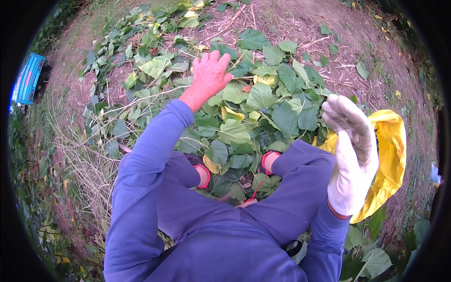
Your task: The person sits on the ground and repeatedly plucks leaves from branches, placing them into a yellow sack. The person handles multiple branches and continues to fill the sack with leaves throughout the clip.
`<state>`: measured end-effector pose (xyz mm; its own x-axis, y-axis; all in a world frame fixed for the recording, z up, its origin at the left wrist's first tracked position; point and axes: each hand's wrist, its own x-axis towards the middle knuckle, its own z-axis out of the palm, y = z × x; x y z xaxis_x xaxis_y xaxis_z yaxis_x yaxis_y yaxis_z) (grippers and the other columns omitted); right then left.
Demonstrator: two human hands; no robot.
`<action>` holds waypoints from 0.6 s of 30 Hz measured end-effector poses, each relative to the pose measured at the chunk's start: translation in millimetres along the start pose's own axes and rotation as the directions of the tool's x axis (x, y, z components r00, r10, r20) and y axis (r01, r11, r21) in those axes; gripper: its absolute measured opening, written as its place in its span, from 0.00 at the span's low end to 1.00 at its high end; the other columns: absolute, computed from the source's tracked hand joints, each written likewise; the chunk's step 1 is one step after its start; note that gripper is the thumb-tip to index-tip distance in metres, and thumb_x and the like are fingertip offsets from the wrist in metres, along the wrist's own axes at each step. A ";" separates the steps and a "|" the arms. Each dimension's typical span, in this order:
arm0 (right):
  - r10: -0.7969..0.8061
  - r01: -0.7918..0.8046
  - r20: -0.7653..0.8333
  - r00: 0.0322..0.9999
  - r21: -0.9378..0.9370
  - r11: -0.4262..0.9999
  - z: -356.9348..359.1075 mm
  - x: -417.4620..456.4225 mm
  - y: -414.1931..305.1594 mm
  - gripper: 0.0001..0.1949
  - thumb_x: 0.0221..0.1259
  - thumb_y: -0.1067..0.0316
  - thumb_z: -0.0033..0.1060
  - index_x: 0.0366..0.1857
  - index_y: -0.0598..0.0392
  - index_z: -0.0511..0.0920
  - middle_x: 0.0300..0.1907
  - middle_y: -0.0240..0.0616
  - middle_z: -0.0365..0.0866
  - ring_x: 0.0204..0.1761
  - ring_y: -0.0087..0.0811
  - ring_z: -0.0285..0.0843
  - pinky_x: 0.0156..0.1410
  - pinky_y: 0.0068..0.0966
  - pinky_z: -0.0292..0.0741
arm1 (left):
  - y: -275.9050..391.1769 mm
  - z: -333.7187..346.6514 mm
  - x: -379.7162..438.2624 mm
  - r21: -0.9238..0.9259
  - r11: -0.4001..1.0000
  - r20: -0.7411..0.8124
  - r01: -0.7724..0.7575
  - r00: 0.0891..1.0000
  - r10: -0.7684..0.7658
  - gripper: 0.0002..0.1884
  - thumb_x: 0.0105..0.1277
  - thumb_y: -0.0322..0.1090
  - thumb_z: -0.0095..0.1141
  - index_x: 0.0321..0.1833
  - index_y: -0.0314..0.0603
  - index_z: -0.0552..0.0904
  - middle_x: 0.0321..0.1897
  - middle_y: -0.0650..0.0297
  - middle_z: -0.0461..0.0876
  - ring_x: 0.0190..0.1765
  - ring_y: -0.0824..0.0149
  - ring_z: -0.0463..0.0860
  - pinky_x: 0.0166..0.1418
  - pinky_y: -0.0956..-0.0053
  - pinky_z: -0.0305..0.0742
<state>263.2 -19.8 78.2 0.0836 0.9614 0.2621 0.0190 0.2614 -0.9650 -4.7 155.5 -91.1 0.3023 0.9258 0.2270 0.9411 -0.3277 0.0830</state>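
Note:
My left hand point(211, 74) is bare and reaches forward over the heap of broad green leaves point(260, 97). Its palm faces down and its fingers are slightly spread; a thin stem passes near the fingertips, but whether it is held cannot be told. My right hand point(350, 155) wears a whitish glove, soiled on the palm, and is raised with the fingers together and the thumb apart, holding nothing visible. Behind the gloved hand lies a yellow plastic sack point(391, 151), partly hidden by it. Several yellow leaves point(231, 114) lie among the green ones.
Long bare stems point(141, 100) cross the left of the heap, above dry brushwood point(93, 179). A blue vehicle point(29, 79) stands at the far left. Dry stalks litter the soil ahead point(303, 21). Leafy plants point(375, 262) grow at the lower right. My feet stand among the leaves.

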 end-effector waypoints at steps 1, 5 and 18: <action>0.052 -0.052 0.013 0.999 0.017 0.998 7.1 3.6 8.4 0.21 0.67 0.73 0.57 0.63 0.64 0.72 0.62 0.47 0.77 0.63 0.37 0.76 0.71 0.33 0.69 | 8.9 13.9 -7.6 -0.023 0.999 0.051 -0.022 0.998 0.023 0.31 0.54 0.48 0.69 0.62 0.51 0.75 0.55 0.60 0.75 0.60 0.55 0.74 0.61 0.53 0.67; 0.420 -0.420 0.023 0.907 0.018 0.907 18.2 20.6 46.8 0.19 0.68 0.73 0.56 0.62 0.64 0.73 0.59 0.41 0.79 0.61 0.29 0.76 0.68 0.27 0.70 | 48.0 59.6 -35.4 -0.258 0.953 -0.039 -0.156 0.988 0.151 0.22 0.53 0.43 0.69 0.49 0.47 0.79 0.45 0.59 0.76 0.53 0.55 0.74 0.54 0.55 0.66; 0.461 -0.463 0.045 0.886 0.065 0.884 5.0 21.4 57.7 0.24 0.67 0.63 0.57 0.61 0.69 0.72 0.55 0.54 0.80 0.56 0.42 0.82 0.63 0.37 0.77 | 71.1 194.6 -104.3 -0.247 0.968 0.522 -0.038 0.836 0.166 0.33 0.54 0.30 0.61 0.67 0.42 0.69 0.63 0.49 0.67 0.66 0.49 0.68 0.57 0.51 0.69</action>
<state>261.1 16.3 28.2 0.0381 0.9765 -0.2120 -0.0868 -0.2081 -0.9743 60.1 72.3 -297.7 0.4881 0.8184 -0.3034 0.8624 -0.3987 0.3119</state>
